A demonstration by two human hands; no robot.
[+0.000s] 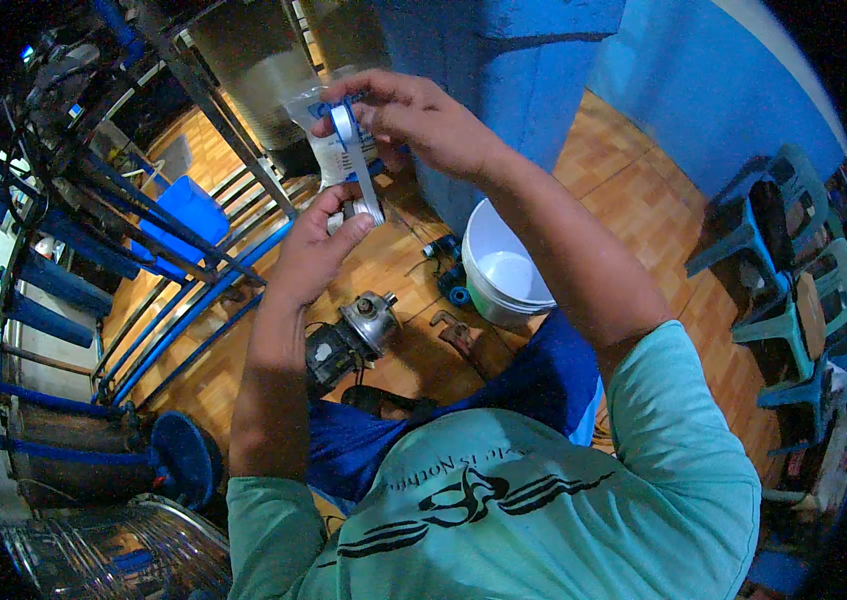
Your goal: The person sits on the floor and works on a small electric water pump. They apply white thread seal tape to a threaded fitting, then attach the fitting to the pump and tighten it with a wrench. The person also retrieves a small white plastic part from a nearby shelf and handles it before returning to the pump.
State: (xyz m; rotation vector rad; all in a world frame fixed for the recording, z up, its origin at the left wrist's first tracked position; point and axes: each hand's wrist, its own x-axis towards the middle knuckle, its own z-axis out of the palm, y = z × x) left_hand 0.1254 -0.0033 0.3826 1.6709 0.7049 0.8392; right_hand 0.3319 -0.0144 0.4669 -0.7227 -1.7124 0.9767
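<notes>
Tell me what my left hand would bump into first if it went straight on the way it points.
Besides the white strip your left hand touches, likely your right hand, above it in the picture; depth is unclear.

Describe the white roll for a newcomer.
Start at the big blue container, top centre; the right hand is raised before it. That hand holds the small white roll. Unlike the clear bag behind, it trails a flat white strip to the left hand.

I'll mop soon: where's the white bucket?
The white bucket stands right of centre in the head view, beside the blue container, partly behind the right forearm.
</notes>
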